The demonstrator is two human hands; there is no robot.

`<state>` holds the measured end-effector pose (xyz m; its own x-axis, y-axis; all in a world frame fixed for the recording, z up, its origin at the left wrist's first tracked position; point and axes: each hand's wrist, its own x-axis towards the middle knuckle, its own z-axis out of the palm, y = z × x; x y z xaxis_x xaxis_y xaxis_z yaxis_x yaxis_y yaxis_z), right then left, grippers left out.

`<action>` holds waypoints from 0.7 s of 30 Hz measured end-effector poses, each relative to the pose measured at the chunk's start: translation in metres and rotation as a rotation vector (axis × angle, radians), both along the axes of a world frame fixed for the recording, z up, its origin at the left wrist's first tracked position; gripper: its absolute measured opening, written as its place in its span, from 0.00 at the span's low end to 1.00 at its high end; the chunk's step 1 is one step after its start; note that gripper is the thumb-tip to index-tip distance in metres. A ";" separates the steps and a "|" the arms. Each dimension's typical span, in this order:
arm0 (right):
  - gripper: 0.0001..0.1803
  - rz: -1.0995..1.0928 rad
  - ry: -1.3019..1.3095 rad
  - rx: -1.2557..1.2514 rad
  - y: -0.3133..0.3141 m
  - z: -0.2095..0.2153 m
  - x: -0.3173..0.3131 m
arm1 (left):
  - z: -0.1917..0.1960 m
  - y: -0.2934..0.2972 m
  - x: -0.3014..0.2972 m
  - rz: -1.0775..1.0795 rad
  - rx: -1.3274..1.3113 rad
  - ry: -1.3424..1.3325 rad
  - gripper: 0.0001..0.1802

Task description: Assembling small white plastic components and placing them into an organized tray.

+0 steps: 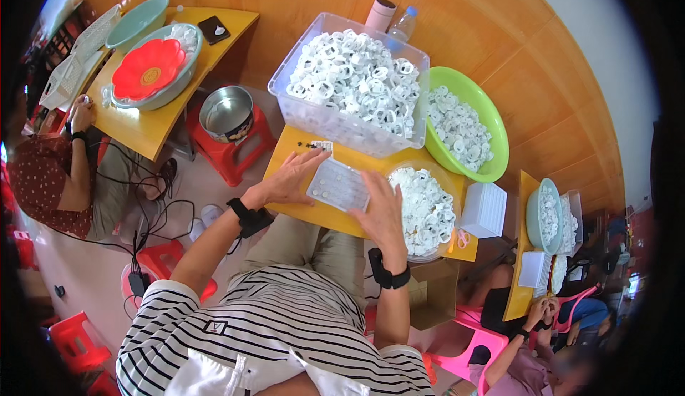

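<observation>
A clear flat plastic tray [335, 184] with rows of small pockets lies on the yellow table [300, 143] in front of me. My left hand [292, 176] rests flat at its left edge, fingers spread, touching the tray. At the tray's right edge lies my right hand [382, 207], fingers extended over it. Neither hand grips anything. A few small dark parts [312, 145] lie just beyond the tray. Both wrists wear black bands.
A clear bin [314, 114] and a green basin [492, 121] of white plastic rings stand behind the tray, a clear bowl [428, 210] of rings to the right. A steel pot [227, 113] sits on a red stool. Other people work at tables left and right.
</observation>
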<state>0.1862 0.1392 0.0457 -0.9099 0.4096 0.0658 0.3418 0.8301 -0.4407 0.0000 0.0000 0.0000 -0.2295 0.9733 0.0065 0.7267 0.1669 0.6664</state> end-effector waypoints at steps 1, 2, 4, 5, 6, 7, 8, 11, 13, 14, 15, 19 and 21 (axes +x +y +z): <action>0.33 -0.057 0.143 -0.055 -0.001 0.000 0.010 | 0.001 -0.004 0.003 0.018 0.095 -0.008 0.55; 0.25 -0.118 0.285 -0.107 -0.003 0.000 0.020 | 0.001 -0.008 0.006 0.035 0.190 -0.016 0.53; 0.22 -0.228 0.381 -0.111 0.009 -0.003 0.035 | -0.007 -0.001 0.003 0.108 0.270 -0.076 0.48; 0.19 -0.337 0.467 -0.135 0.009 -0.004 0.048 | -0.012 -0.008 0.006 0.189 0.325 -0.145 0.44; 0.19 -0.361 0.460 -0.126 0.014 -0.005 0.060 | -0.015 -0.014 0.010 0.299 0.362 -0.149 0.38; 0.17 -0.464 0.457 -0.111 0.019 -0.008 0.074 | -0.019 -0.019 0.013 0.367 0.404 -0.141 0.34; 0.15 -0.566 0.454 -0.095 0.025 -0.012 0.089 | -0.020 -0.022 0.017 0.409 0.406 -0.142 0.32; 0.12 -0.781 0.490 -0.108 0.039 -0.028 0.135 | -0.017 -0.020 0.022 0.450 0.425 -0.154 0.27; 0.11 -0.826 0.491 -0.103 0.038 -0.031 0.152 | -0.019 -0.017 0.019 0.458 0.442 -0.157 0.25; 0.10 -0.864 0.491 -0.097 0.039 -0.034 0.155 | -0.020 -0.016 0.018 0.466 0.445 -0.168 0.24; 0.10 -0.870 0.489 -0.102 0.037 -0.035 0.157 | -0.020 -0.016 0.019 0.471 0.445 -0.184 0.23; 0.10 -0.836 0.431 -0.156 0.031 -0.033 0.146 | -0.017 -0.017 0.021 0.486 0.414 -0.166 0.22; 0.10 -0.821 0.393 -0.156 0.035 -0.032 0.133 | -0.020 -0.019 0.019 0.490 0.422 -0.170 0.22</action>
